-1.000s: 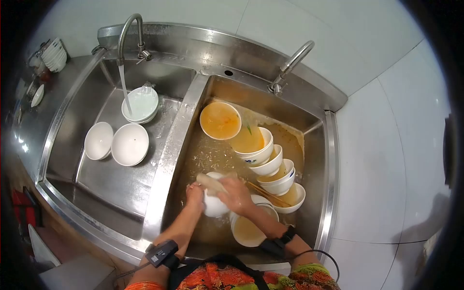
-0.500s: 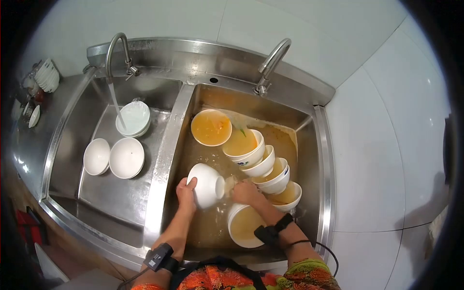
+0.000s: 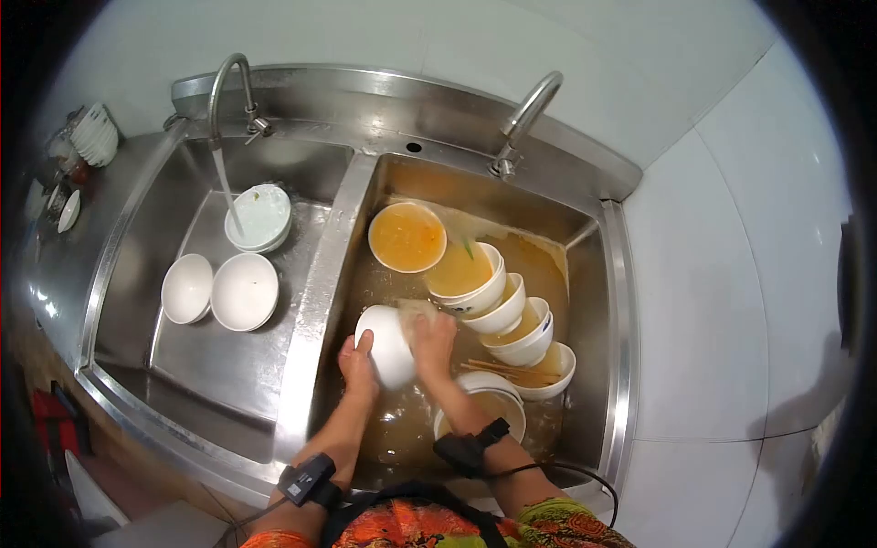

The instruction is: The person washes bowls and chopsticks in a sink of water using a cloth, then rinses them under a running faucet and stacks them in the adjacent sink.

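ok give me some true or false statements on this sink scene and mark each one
1. The left hand holds a white bowl. True.
2. The right hand is empty. False: the right hand holds a pale wad, probably a cloth.
3. The right faucet is running. False: the left faucet is.
4. Black devices are strapped to both forearms. True.
5. The brown sticks lie in the left basin. False: the brown sticks are in the right basin.

Since 0.5 s ago, I see the right hand (image 3: 433, 342) has moved toward 10 o'clock, shifting the cloth (image 3: 415, 315) from the bowl's (image 3: 382, 345) 3 o'clock to 1 o'clock, uncovering chopsticks (image 3: 504, 371).
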`<state>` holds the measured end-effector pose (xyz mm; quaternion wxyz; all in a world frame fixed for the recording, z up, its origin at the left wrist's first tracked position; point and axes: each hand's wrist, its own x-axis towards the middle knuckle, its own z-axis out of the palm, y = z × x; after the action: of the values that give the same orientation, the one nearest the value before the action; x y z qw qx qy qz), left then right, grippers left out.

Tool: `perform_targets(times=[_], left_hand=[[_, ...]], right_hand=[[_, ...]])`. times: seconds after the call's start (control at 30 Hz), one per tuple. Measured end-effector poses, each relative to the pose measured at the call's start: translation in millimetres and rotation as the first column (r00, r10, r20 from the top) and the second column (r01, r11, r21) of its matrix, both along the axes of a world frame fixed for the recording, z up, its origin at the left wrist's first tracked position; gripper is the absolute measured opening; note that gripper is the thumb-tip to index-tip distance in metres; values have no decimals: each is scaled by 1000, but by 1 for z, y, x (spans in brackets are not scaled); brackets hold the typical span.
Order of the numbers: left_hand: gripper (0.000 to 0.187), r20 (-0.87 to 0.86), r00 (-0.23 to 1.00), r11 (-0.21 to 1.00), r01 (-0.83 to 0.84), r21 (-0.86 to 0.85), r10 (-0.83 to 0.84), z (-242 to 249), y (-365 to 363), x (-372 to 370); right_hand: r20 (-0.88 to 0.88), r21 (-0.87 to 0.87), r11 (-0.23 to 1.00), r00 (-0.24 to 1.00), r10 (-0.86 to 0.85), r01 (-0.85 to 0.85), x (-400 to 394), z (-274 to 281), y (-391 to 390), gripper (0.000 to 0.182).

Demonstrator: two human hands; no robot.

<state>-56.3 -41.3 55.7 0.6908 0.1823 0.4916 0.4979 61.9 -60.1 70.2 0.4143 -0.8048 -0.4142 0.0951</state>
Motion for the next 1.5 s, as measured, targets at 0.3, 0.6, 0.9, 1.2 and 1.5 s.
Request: perform_targets(times=[0.3,0.6,0.9,1.2,1.5], left_hand=[[30,-7,986,960,-163,-227,166,-38,-1,0],[12,-262,956,977,166,130,-128,24,-10,13],[29,-749,595,849,522,83,-292,56,-16,13],[22,-307,773,677,635,373,-556,135,7,-10],[20,-325,927,676,363,641,-188,245,93,-117]], right_hand=[[-52,-144,788,799,599,-599,32,4,-33,22],[-182,-345,905,964,196,-249,67,73,-21,21],[-634,-99,930,743,216,-355,64,49,-37,17],[-613,56,942,733,295,-331,94,62,-12,24],[86,-483,666,726,682,-569,57,-30,-55,17]])
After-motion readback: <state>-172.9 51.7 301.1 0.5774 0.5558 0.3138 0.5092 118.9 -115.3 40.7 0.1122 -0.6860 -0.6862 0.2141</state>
